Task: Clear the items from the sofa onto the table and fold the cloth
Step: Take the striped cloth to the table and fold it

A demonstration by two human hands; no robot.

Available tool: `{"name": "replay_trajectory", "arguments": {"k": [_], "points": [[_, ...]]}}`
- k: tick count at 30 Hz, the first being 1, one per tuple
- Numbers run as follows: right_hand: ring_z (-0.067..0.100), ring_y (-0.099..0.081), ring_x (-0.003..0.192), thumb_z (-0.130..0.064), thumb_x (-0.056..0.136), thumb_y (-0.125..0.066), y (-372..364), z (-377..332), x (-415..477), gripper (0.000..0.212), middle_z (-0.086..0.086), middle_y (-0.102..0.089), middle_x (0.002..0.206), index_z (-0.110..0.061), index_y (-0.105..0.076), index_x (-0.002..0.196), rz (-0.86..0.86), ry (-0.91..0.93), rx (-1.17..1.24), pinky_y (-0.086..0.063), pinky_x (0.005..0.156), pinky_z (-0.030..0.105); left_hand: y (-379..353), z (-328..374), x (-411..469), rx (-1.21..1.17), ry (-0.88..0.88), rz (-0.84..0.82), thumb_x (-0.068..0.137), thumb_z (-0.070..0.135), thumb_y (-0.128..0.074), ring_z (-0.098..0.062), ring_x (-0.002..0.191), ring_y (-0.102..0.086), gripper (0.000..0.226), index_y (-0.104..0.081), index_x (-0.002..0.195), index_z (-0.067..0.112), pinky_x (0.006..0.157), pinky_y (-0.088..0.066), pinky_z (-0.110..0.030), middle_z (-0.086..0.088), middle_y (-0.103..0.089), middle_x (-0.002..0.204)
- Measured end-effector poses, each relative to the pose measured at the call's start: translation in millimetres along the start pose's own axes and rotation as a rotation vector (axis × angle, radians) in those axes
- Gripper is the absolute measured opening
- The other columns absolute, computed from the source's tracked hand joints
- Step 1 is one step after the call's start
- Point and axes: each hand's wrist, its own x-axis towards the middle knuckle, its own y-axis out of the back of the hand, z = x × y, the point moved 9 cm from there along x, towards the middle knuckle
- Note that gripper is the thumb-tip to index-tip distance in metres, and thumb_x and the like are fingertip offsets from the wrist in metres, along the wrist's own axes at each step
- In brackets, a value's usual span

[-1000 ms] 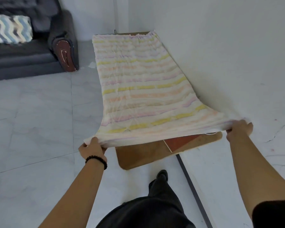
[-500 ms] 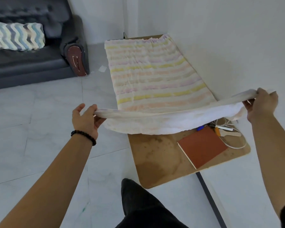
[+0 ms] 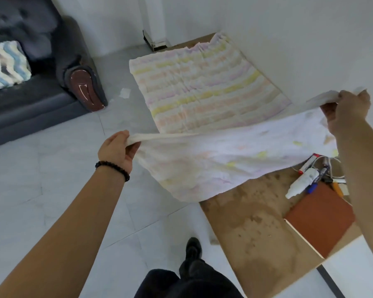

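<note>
The fold is under way: the left hand (image 3: 116, 150) and right hand (image 3: 346, 112) each pinch a near corner of the pastel-striped white cotton cloth (image 3: 202, 91), lifted above the brown wooden tabletop (image 3: 252, 229). Next, I judge, carry both corners to the far edge, keeping them level.

The cloth (image 3: 202, 91) is soft, crinkled woven fabric with faded pastel stripes, matt throughout. The table (image 3: 252, 231) looks like bare wood, matt and blotched with darker stains; at its right edge lie a matt reddish book (image 3: 319, 222) and a smooth white bottle (image 3: 302, 182), probably plastic. The sofa (image 3: 41, 67) is dark napped upholstery, and the floor (image 3: 41, 190) is glossy pale tile.
</note>
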Motion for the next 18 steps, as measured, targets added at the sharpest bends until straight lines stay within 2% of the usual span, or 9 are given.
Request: {"name": "replay_trajectory", "arguments": {"k": [2,4,6,8,10,13,15,18], "points": [[0.020,-0.064,0.094,0.000,0.093,-0.047,-32,-12,-7,0.059,0.008,-0.054,0.123,-0.025,-0.037,0.146,-0.006,0.023,0.012,-0.061,0.072,0.034,-8,20,24,-0.046,0.020,-0.009,0.087,0.003,-0.068,-0.022,0.088,-0.066,0.017,-0.060,0.102,0.003,0.062,-0.060,-0.028,-0.010,-0.063,0.097],[0.021,-0.064,0.100,-0.001,0.093,-0.048,-62,-21,-7,0.061,0.008,-0.052,0.126,-0.026,-0.035,0.148,0.007,0.053,0.062,-0.062,0.072,0.035,-24,41,50,-0.093,0.025,-0.058,0.087,0.001,-0.067,-0.020,0.087,-0.066,0.009,-0.060,0.093,0.003,0.070,-0.061,-0.029,-0.009,-0.063,0.095],[0.023,-0.063,0.103,-0.002,0.092,-0.050,-100,-28,-6,0.066,0.009,-0.048,0.130,-0.027,-0.029,0.150,0.004,0.095,0.065,-0.062,0.072,0.035,-44,61,80,-0.106,0.013,-0.135,0.086,-0.004,-0.067,-0.018,0.085,-0.066,0.010,-0.061,0.087,0.004,0.076,-0.060,-0.029,-0.008,-0.063,0.092],[0.025,-0.063,0.105,-0.002,0.090,-0.051,-136,-28,-8,0.070,0.009,-0.046,0.132,-0.027,-0.028,0.151,0.021,0.113,0.045,-0.062,0.072,0.036,-63,81,111,-0.088,-0.003,-0.206,0.082,-0.008,-0.068,-0.016,0.077,-0.067,0.015,-0.060,0.085,0.004,0.076,-0.059,-0.027,-0.007,-0.062,0.085],[0.025,-0.064,0.105,-0.001,0.090,-0.051,-170,-23,-10,0.068,0.009,-0.048,0.131,-0.027,-0.030,0.150,0.040,0.124,0.053,-0.062,0.071,0.036,-81,98,143,-0.041,-0.007,-0.266,0.080,-0.011,-0.069,-0.013,0.071,-0.068,0.022,-0.059,0.095,0.001,0.077,-0.058,-0.026,-0.006,-0.062,0.083],[0.024,-0.064,0.104,0.001,0.092,-0.050,-220,-22,-5,0.074,0.008,-0.045,0.135,-0.029,-0.025,0.154,0.077,0.156,0.078,-0.062,0.070,0.035,-100,125,193,0.028,-0.001,-0.285,0.079,-0.013,-0.069,-0.018,0.086,-0.069,0.046,-0.055,0.120,0.000,0.088,-0.056,-0.029,-0.010,-0.065,0.101],[0.023,-0.064,0.103,0.001,0.093,-0.048,-251,-26,-4,0.074,0.009,-0.042,0.138,-0.030,-0.022,0.155,0.116,0.161,0.067,-0.062,0.071,0.034,-117,147,225,0.048,0.001,-0.273,0.079,-0.013,-0.069,-0.020,0.091,-0.068,0.047,-0.055,0.123,-0.001,0.090,-0.056,-0.030,-0.012,-0.065,0.109],[0.020,-0.064,0.100,0.000,0.095,-0.047,-291,-28,-2,0.072,0.007,-0.040,0.136,-0.033,-0.021,0.154,0.136,0.169,0.043,-0.062,0.073,0.034,-143,174,264,0.039,0.028,-0.234,0.084,-0.006,-0.069,-0.018,0.080,-0.071,0.035,-0.060,0.117,-0.003,0.078,-0.059,-0.026,-0.012,-0.069,0.096]]}}
